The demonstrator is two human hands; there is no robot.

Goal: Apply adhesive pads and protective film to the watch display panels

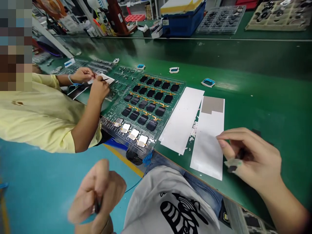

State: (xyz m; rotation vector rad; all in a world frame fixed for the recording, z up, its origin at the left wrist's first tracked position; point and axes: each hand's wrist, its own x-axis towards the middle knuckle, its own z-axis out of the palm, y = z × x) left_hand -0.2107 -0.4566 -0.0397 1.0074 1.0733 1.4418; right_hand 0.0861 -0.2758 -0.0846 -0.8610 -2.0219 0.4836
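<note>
My left hand [98, 191] is closed in the air to the left of my lap, off the bench. Something small and dark shows between its curled fingers, too hidden to name. My right hand [255, 159] hovers at the right edge of a white sheet [207, 152] with a grey patch [213, 104] at its top, thumb and forefinger pinched together. A dark thing is tucked in its palm, and a small translucent scrap with a black spot [232, 168] shows by the thumb. Whether the fingertips touch the sheet, I cannot tell.
Another white sheet [182, 120] and paper scraps [193, 130] lie left of it. A clear tray [176, 81] bears rows of black square screens. White-rimmed frames [208, 82] lie behind. A co-worker's hands [99, 87] work at left; a blue bin [184, 21] stands on the shelf.
</note>
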